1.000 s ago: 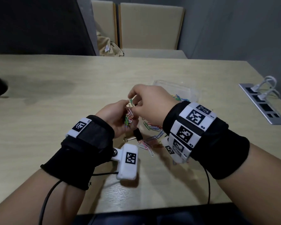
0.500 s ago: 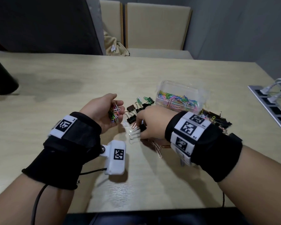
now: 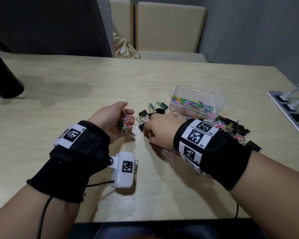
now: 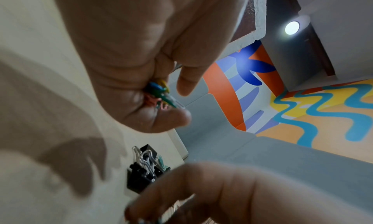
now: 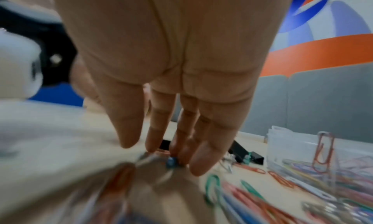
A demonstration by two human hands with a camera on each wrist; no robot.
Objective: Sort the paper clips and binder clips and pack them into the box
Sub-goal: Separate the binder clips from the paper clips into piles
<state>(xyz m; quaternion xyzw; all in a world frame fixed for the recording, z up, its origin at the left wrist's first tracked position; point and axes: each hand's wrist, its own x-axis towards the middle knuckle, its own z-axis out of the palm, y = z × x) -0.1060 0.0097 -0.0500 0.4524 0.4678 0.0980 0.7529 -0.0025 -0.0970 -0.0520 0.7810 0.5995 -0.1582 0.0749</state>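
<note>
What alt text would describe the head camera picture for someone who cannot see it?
A person's left hand holds a bunch of coloured paper clips, while the right hand reaches down among black binder clips on a table, beside a clear box of paper clips.

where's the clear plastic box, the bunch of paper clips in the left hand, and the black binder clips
clear plastic box [image 3: 195,91]: head view, its far wall
bunch of coloured paper clips [image 3: 124,122]: head view, middle of the bunch
black binder clips [image 3: 143,113]: head view, body of one clip
</note>
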